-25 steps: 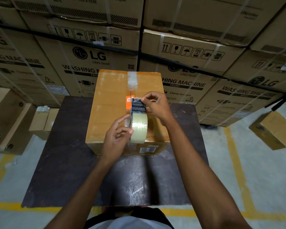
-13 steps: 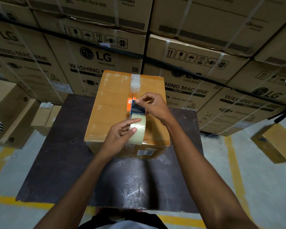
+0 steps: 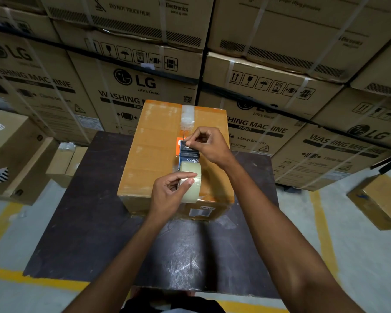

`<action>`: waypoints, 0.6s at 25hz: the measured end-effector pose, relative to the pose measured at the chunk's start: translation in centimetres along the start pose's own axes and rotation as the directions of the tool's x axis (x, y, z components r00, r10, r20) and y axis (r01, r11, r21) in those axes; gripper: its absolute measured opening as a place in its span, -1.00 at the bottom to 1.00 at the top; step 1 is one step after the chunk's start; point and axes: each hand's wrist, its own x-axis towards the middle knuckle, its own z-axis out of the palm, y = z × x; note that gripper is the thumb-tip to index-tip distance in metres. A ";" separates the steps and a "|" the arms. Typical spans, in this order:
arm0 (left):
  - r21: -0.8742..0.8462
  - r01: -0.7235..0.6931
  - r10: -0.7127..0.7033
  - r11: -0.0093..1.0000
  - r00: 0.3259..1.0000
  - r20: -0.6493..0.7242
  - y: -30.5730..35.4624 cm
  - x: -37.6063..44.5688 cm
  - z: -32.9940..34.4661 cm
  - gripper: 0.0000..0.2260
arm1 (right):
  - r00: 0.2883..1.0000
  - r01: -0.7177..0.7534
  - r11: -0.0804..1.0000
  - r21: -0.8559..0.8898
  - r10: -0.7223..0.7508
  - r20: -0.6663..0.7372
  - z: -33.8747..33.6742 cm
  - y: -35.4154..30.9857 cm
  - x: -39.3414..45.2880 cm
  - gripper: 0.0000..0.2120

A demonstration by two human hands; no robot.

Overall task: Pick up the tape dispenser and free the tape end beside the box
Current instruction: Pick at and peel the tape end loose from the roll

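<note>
A tape dispenser [image 3: 189, 154] with a dark frame and a roll of clear tape [image 3: 191, 177] is held above a brown cardboard box [image 3: 154, 159]. My left hand [image 3: 169, 193] grips the roll, thumb and forefinger lying across its face. My right hand [image 3: 209, 145] pinches the tape end at the dispenser's far tip, over an orange label on the box. The box has a strip of clear tape [image 3: 187, 116] along its top seam and stands on a dark table [image 3: 88, 222].
Stacked washing machine cartons [image 3: 131, 82] form a wall right behind the table. Open cartons [image 3: 16, 154] stand on the floor at the left, a small box [image 3: 379, 199] at the right. Yellow lines [image 3: 321, 222] mark the grey floor.
My left forefinger has stretched further across the roll's face. My right hand's pinch stays at the dispenser's tip. The view has shifted slightly.
</note>
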 end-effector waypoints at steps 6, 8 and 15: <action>0.006 -0.041 0.041 0.999 0.998 0.046 -0.6 -0.6 -0.5 -0.84 | 0.999 -0.005 1.000 0.016 0.005 -0.033 -0.3 0.2 0.7 -0.84; 0.000 -0.038 0.038 0.999 0.997 0.066 -0.8 -0.7 -0.8 -0.80 | 0.999 -0.020 1.000 0.005 0.020 -0.048 -0.3 0.0 1.1 -0.82; -0.034 0.033 -0.028 0.999 0.991 0.131 1.0 0.9 -1.8 -0.69 | 0.991 -0.135 0.990 0.038 0.134 0.013 -0.9 -1.5 2.2 -0.83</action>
